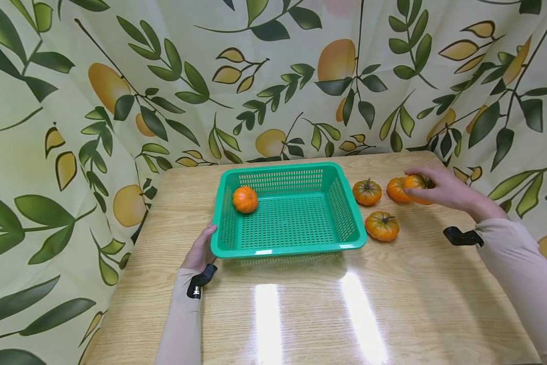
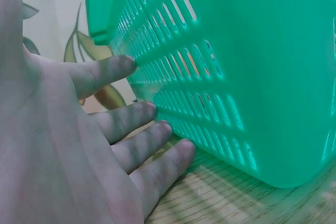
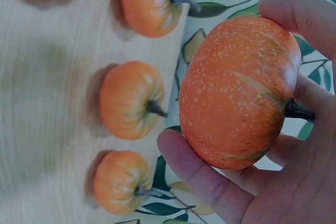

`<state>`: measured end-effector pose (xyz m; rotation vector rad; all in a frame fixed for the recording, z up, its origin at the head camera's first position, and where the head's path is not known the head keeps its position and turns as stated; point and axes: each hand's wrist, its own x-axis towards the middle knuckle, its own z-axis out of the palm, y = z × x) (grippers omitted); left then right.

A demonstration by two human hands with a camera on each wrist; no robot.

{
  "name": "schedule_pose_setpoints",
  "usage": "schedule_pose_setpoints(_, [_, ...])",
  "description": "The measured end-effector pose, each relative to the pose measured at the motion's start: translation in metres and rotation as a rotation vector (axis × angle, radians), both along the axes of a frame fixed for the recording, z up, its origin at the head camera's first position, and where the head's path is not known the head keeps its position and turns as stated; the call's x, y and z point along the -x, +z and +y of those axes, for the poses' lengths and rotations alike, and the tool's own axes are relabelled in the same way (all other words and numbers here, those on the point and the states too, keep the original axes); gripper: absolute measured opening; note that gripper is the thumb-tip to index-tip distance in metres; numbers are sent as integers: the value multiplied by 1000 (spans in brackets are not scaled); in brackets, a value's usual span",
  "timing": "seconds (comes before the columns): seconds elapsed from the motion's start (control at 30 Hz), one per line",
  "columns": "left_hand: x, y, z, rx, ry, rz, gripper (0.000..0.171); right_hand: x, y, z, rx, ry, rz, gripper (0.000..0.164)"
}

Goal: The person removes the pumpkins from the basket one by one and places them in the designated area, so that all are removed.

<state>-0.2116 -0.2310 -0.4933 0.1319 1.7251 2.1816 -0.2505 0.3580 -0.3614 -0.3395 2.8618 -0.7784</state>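
Note:
My right hand (image 1: 444,190) holds a small orange pumpkin (image 3: 236,93) with a dark stem, thumb and fingers spread around its sides. In the right wrist view it hangs above the table, its stem toward my palm. At the left end of the green plastic basket (image 1: 284,249), my left hand (image 1: 201,248) touches the rim. The left wrist view shows its fingers nearly straight, fingertips (image 2: 181,150) against the slotted side wall. Inside the basket, by its left wall, sits one bumpy orange pumpkin (image 1: 245,199).
Right of the basket stand several loose pumpkins, among them a back one (image 1: 367,192), a front one (image 1: 381,226) and one beside the held pumpkin (image 1: 397,190). The wooden table (image 1: 163,213) meets a leaf-and-fruit patterned curtain (image 1: 273,101) at its back and sides.

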Motion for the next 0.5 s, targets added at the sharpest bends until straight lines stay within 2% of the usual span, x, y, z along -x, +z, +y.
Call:
schedule_pose_setpoints(0.33, [1, -1, -1, 8, -6, 10, 68, -3, -23, 12, -101, -2, -54, 63])
schedule_pose_setpoints(0.5, [1, -1, -1, 7, -6, 8, 69, -6, -33, 11, -95, 2, -102, 64])
